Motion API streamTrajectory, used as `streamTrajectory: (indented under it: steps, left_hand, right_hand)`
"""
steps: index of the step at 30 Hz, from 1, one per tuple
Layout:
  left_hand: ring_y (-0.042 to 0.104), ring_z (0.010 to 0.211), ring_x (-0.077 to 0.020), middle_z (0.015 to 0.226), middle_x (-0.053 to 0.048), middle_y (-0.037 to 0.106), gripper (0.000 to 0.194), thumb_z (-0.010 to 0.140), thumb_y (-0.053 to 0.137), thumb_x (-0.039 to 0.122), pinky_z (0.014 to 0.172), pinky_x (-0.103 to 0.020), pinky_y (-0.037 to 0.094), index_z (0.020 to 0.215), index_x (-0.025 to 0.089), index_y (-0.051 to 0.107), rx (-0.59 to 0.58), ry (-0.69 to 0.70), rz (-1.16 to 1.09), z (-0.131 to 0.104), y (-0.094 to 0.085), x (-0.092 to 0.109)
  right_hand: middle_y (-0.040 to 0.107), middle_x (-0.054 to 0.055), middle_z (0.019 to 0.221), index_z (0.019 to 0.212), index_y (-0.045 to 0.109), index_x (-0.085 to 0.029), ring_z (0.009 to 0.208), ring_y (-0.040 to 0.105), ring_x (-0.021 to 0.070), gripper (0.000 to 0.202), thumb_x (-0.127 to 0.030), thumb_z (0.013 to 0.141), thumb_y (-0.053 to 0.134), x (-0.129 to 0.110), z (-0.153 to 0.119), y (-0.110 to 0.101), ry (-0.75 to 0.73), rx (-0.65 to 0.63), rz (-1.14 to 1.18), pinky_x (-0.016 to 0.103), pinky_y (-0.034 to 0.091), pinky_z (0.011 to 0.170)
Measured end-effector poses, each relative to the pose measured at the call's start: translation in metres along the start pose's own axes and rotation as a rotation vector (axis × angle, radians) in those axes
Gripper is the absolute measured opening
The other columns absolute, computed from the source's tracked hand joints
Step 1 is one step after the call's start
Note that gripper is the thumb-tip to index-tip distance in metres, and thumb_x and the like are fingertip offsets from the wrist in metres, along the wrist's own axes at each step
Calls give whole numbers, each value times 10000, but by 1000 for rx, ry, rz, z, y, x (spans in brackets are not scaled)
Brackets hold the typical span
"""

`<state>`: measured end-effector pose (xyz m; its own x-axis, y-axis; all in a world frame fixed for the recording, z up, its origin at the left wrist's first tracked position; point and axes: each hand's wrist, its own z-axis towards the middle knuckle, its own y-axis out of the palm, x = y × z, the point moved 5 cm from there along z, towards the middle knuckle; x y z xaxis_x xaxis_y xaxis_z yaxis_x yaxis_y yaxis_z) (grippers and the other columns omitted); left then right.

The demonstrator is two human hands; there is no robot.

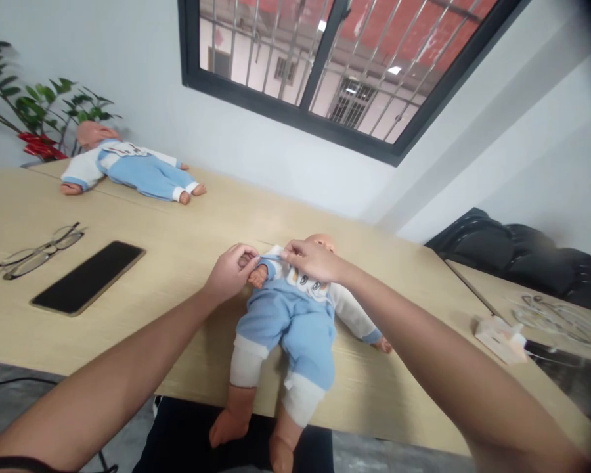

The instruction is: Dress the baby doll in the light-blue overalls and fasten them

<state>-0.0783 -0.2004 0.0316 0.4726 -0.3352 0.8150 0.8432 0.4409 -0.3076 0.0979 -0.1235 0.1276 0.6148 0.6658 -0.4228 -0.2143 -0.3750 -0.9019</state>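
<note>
A baby doll (288, 312) in a blue and white outfit lies on its back in front of me, its bare feet hanging past the table's near edge. My left hand (232, 270) pinches the blue cuff (270, 266) of one sleeve, beside the doll's small hand. From the other side my right hand (312, 259) is closed on the same sleeve, over the doll's chest, and the blue cloth is stretched between my fingers. My right hand and wrist partly cover the doll's face and the printed chest.
Another doll (138, 172) in a like outfit lies at the back left, near a potted plant (44, 108). Eyeglasses (42, 253) and a phone (89, 277) rest on the table (187, 236) to the left. A white box (500, 338) and cables (554, 318) are at the right; black chairs (512, 253) stand beyond.
</note>
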Motion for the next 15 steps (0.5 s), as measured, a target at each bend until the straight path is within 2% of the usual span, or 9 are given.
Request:
streamTrajectory:
  steps: [3,7,11,15]
  left_hand:
    - [650,857,-206,934,-42,703,151,916,607,356,822,-337,524,924,208,639,-11,-64,-57,-1,0,-1]
    - [627,809,-186,857,-17,663,205,911,619,400,778,-309,511,959,200,616,-64,-155,-223,0,2,-6]
    - [572,711,-140,765,38,578,294,888,647,424,703,-263,471,1058,201,556,-147,-283,-507,3,7,-16]
    - [549,627,-126,690,57,530,347,831,688,422,622,-241,440,1058,208,535,-181,-479,-744,1,12,-20]
  right_hand:
    - [714,62,1020,1135,628,-192,888,645,213,367,-405,854,728,-6,-8,3,-74,20,-78,298,454,780]
    - [707,109,1117,1160,631,-160,991,635,236,354,-208,814,684,-14,-14,2,-146,150,-184,322,448,864]
    - [730,62,965,1019,677,-177,843,640,197,221,-161,815,594,-14,-13,4,-125,172,-107,298,449,776]
    - [712,20,802,940,700,-185,694,615,160,184,-171,826,557,-3,-6,12,11,44,144,262,438,649]
